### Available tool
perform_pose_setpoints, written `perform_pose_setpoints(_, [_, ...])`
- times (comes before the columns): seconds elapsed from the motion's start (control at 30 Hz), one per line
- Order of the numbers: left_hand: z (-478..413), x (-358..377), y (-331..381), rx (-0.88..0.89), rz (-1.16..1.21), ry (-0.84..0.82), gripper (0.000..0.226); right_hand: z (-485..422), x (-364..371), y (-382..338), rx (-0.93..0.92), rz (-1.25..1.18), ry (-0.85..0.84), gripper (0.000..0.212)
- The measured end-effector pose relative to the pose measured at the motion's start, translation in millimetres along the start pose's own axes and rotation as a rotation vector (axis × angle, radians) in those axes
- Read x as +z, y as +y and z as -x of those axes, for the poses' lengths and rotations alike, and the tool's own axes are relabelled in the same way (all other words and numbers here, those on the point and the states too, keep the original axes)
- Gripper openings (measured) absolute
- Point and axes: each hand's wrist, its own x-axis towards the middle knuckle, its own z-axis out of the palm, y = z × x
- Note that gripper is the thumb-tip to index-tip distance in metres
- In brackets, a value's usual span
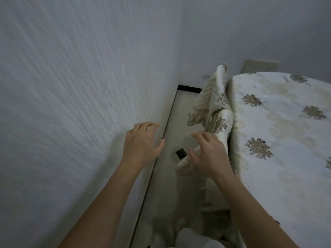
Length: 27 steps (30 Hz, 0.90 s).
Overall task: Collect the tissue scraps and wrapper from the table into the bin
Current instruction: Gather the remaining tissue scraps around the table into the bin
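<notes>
The table (pixel 236 97) wears a flowered cloth (pixel 286 136), and a small dark square (pixel 180 153) lies on the floor (pixel 179 119).

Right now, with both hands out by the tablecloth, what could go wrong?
The right hand is close to the hanging fold of tablecloth; it might snag and drag the cloth askew. The left hand is near the wall and could bump it. A small dark thing on the floor could be stepped on.

table (pixel 290 158): fills the right side, running from near to far; covered by a cream cloth with brown-grey flower motifs.
cloth folds (pixel 213 108): bunched, hanging off the table's left edge.
dark square piece (pixel 180 153): small, flat on the pale floor left of the table; whether it is the wrapper cannot be told.
</notes>
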Motion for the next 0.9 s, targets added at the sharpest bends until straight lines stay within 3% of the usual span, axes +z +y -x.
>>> perform_pose_setpoints(0.47, [-208.8, 82.4, -21.6, 0.116, 0.018, -0.104, 0.064, -184.4, 56.3, 58.9, 0.108, -0.032, 0.045, 0.044])
perform_pose_setpoints(0.9, [-417.0, 133.9, 13.3, 0.273, 0.055, -0.103, 0.06, -331.1, 48.2, 147.4, 0.241, -0.022, 0.095, 0.045])
